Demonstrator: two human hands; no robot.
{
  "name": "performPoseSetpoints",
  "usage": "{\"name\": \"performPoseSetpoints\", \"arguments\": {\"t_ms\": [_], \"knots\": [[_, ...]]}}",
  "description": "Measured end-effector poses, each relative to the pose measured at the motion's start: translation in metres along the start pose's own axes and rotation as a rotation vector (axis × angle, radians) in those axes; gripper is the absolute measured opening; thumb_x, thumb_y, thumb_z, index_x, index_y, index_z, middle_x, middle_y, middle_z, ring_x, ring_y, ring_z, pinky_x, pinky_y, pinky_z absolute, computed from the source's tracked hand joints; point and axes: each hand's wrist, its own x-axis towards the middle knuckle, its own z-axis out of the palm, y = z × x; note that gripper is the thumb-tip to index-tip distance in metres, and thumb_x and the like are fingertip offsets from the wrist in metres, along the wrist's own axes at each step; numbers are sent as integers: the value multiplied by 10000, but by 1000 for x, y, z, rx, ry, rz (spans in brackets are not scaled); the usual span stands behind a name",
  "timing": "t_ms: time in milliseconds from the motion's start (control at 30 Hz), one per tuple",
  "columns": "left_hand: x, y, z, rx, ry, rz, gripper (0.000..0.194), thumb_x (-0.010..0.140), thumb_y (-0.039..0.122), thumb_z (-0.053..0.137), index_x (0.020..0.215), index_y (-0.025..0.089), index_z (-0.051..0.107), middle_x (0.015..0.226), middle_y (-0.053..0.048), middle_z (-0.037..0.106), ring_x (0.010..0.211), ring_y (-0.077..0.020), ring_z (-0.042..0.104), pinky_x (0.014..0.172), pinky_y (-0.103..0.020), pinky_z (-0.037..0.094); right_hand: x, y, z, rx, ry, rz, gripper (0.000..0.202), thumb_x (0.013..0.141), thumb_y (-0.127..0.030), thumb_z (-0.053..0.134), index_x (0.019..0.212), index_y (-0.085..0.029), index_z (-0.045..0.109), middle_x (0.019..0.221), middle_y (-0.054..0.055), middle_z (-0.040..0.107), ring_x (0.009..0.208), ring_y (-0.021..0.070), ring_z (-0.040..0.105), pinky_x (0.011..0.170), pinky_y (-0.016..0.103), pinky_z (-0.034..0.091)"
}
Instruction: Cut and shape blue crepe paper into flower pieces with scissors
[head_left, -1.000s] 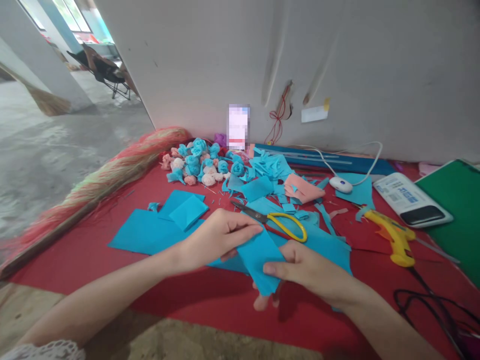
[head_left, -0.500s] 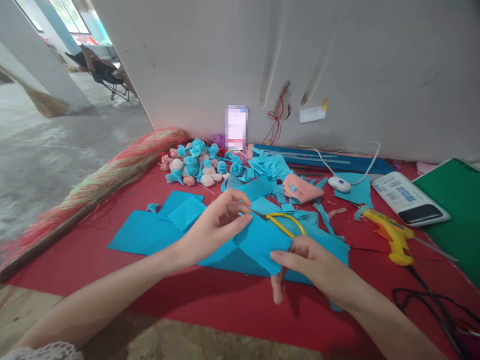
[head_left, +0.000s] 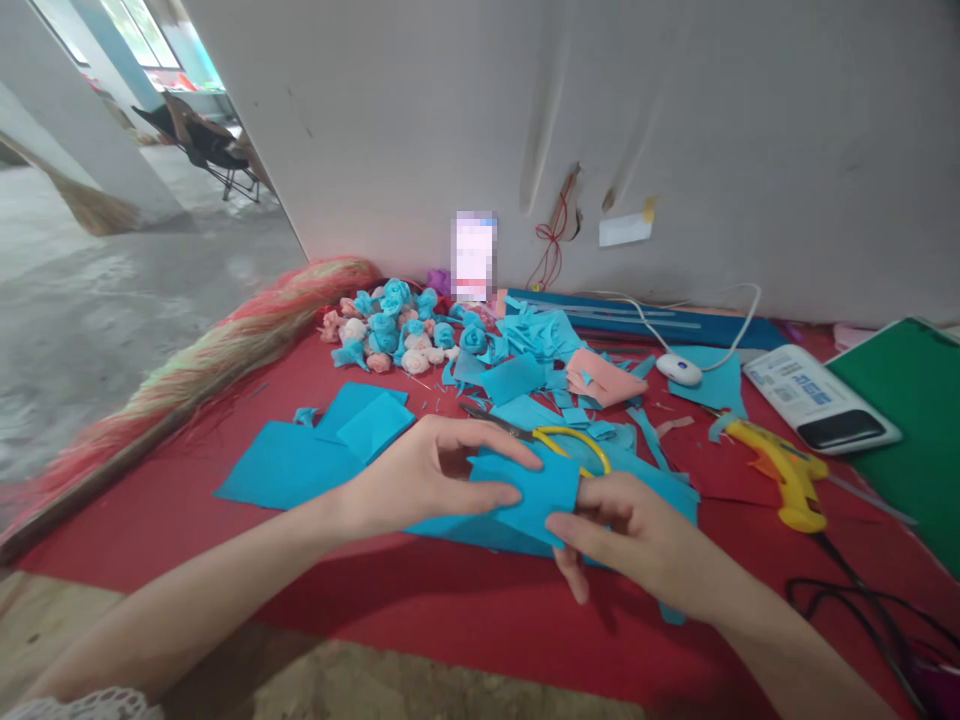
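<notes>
Both of my hands hold one small blue felt piece (head_left: 534, 494) just above the red cloth (head_left: 420, 600). My left hand (head_left: 435, 476) pinches its left edge between thumb and fingers. My right hand (head_left: 626, 530) grips its right lower corner. Behind the piece lie yellow-handled scissors (head_left: 566, 446) on larger blue felt sheets (head_left: 300, 462). A pile of finished blue and pink felt roses (head_left: 394, 325) sits farther back near the wall.
A yellow glue gun (head_left: 784, 475) lies at the right, its black cord (head_left: 870, 600) trailing toward me. Blue and pink scraps (head_left: 592, 375), a white mouse (head_left: 679, 368), a white device (head_left: 817, 398) and a green board (head_left: 911, 420) are behind. A broom (head_left: 195, 365) lies along the left edge.
My left hand came back down onto the blue piece and pinched it; the piece has been folded smaller and sits more level between both hands.
</notes>
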Motion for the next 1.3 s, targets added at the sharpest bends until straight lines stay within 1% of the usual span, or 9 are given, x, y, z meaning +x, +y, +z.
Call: {"name": "performPoseSetpoints", "arguments": {"t_ms": [167, 233, 300, 367, 533, 767, 1000, 1100, 1300], "knots": [[1, -3, 9, -321, 160, 1, 479, 707, 236, 668, 1160, 267, 516, 746, 30, 592, 554, -64, 478, 490, -171, 409, 5, 0, 13, 70, 184, -90, 354, 798, -434, 492, 568, -170, 540, 479, 3, 594, 493, 97, 553, 556, 209, 457], [0, -5, 16, -388, 180, -4, 326, 741, 270, 630, 1055, 229, 557, 742, 27, 582, 579, -72, 492, 549, -195, 440, 8, 2, 21, 121, 270, -100, 352, 778, -461, 501, 575, -176, 544, 492, 8, 601, 500, 118, 575, 556, 230, 476], [-1, -8, 23, -305, 142, -13, 122, 788, 295, 566, 817, 177, 584, 683, 21, 562, 626, -95, 516, 619, -219, 457, 11, 5, 28, 160, 327, -100, 350, 761, -487, 507, 597, -181, 549, 494, 8, 601, 497, 134, 582, 561, 252, 486], [-3, -9, 28, -141, 139, 22, 216, 825, 305, 499, 658, 172, 527, 606, 22, 517, 679, -122, 532, 653, -228, 455, 13, 8, 33, 185, 359, -94, 349, 752, -493, 516, 600, -181, 547, 492, 11, 602, 504, 144, 587, 576, 265, 491], [-4, -11, 28, 126, 186, 74, 277, 855, 308, 428, 618, 179, 494, 635, 20, 534, 729, -129, 531, 677, -215, 442, 14, 12, 33, 218, 333, -89, 357, 760, -482, 517, 592, -169, 540, 529, 21, 611, 529, 132, 582, 588, 249, 488], [-4, -16, 30, -57, 144, -20, 342, 861, 388, 411, 602, 179, 490, 575, 28, 557, 615, -109, 519, 676, -219, 450, 19, 17, 30, 224, 225, -58, 330, 764, -431, 535, 594, -152, 581, 520, 9, 604, 487, 92, 540, 515, 193, 447], [-4, -33, 43, -314, 330, -145, 198, 813, 407, 496, 829, 210, 494, 728, 10, 553, 691, -130, 542, 641, -230, 474, 25, 26, 45, 238, 335, -12, 363, 757, -405, 548, 501, -148, 564, 516, 30, 603, 500, 106, 542, 556, 214, 460], [-1, -42, 45, -381, 375, -79, 175, 818, 336, 524, 923, 217, 452, 787, 16, 519, 701, -104, 519, 624, -210, 456, 26, 30, 47, 249, 410, -16, 365, 758, -422, 545, 510, -153, 552, 532, 35, 607, 521, 118, 551, 587, 230, 471], [3, -44, 43, -446, 438, 80, 441, 715, 227, 664, 1026, 255, 353, 796, 36, 478, 692, -87, 515, 608, -205, 438, 27, 31, 48, 216, 484, -27, 373, 760, -450, 524, 528, -158, 543, 548, 49, 618, 542, 143, 584, 591, 256, 500]]}}
